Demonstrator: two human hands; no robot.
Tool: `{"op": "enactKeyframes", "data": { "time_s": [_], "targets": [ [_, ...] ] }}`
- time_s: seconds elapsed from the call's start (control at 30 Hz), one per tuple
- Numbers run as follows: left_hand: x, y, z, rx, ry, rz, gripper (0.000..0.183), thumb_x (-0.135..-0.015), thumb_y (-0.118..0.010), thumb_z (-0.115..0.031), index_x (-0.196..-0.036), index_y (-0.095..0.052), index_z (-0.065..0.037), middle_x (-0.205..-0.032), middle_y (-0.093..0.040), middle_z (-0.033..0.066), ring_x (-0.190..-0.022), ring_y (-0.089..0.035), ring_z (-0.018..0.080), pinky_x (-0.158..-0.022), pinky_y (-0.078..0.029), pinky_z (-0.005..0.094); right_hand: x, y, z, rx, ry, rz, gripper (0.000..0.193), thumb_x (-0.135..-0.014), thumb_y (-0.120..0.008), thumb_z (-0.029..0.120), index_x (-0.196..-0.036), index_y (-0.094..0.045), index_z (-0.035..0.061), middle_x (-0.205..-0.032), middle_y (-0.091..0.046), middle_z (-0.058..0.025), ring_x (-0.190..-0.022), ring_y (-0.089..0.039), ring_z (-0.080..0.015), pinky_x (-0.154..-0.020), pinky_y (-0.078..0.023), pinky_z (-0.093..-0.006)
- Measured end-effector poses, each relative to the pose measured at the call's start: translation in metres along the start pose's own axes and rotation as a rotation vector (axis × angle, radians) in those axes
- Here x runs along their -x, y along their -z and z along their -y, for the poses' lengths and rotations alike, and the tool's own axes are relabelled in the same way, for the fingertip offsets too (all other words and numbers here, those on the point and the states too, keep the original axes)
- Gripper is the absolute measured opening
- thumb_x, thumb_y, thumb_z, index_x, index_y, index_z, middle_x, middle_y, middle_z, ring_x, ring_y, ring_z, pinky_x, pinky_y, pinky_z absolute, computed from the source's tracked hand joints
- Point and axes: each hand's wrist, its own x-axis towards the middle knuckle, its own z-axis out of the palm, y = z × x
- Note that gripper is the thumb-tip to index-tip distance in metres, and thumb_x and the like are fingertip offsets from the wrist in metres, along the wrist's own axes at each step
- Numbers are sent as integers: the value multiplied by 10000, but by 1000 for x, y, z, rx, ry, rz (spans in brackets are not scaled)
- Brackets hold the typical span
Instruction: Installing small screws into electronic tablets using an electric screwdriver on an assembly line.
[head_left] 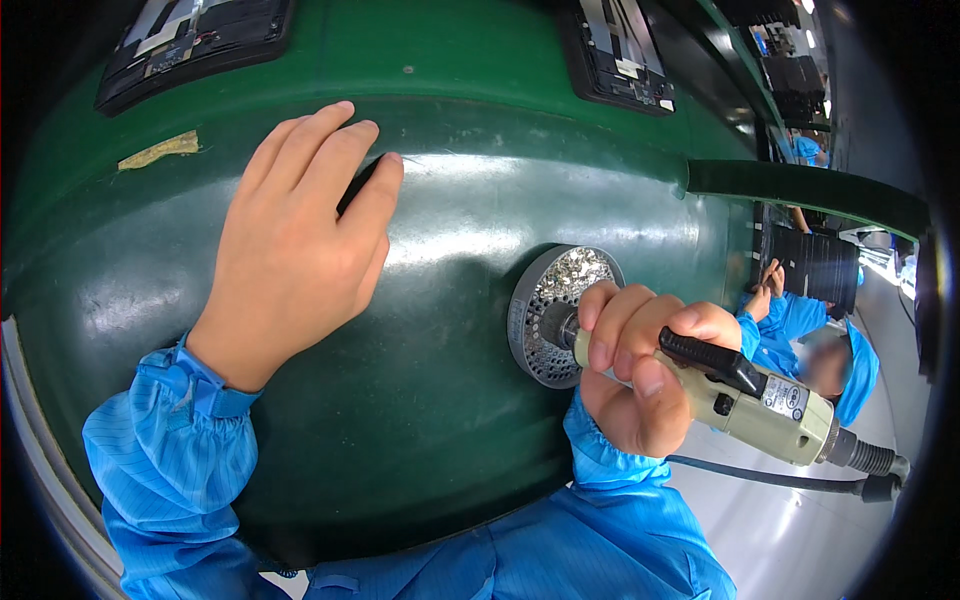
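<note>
My right hand [640, 360] is wrapped round a pale green electric screwdriver [745, 405] with a black lever. Its front end reaches over a round grey dish [518, 325], where the tip is lost from sight. In the dish's upper part lies a pile of small shiny metal screws [580, 268]; a perforated face with many holes shows below. My left hand [300, 225] is spread palm down over the green mat [420, 430], fingers stretched out. A dark patch shows between its thumb and forefinger; I cannot tell whether it is a shadow or a thing.
Two opened black devices with exposed boards, one at the far left [190, 45] and one at the far right [625, 60], lie beyond. A yellowish scrap [158, 150] rests on the mat. A cable [770, 478] trails from the screwdriver. Another person in blue [800, 325] works at right.
</note>
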Motion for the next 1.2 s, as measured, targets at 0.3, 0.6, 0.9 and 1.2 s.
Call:
{"op": "enactKeyframes", "data": {
  "time_s": [0.3, 0.6, 0.9, 1.2],
  "targets": [
    [0, 4, 8, 7, 11, 73, 322, -681, -627, 3, -1002, -652, 3, -1124, -564, 191, -1140, -525, 359, -951, -445, 452, -5, -5, -2, 3, -17, 11, 345, -796, -552, 93, -1132, -474, 69, -663, -476, -44, -590, -474, -178, -639, -405, -393],
    [-1, 6, 9, 10, -5, 25, 314, -630, -650, -29, -941, -653, 20, -1056, -569, 167, -1081, -534, 339, -916, -447, 453, -6, -7, 0, 0, -35, 18, 351, -793, -566, 91, -1129, -469, 71, -668, -478, -44, -597, -476, -179, -646, -405, -397],
    [2, 3, 12, 30, -4, 34, 322, -628, -648, -32, -945, -650, 26, -1075, -560, 169, -1096, -524, 339, -922, -445, 452, -8, -7, 14, 3, 6, -45, 369, -817, -562, 125, -1175, -481, 82, -648, -446, -17, -605, -482, -159, -654, -385, -371],
    [-8, 6, 14, 6, -23, 70, 315, -691, -630, 1, -1005, -643, 0, -1112, -568, 185, -1119, -537, 364, -933, -450, 450, -5, 7, 34, -49, 71, -121, 368, -841, -606, 113, -1173, -450, 91, -662, -502, -36, -608, -516, -183, -636, -429, -389]
  ]
}}
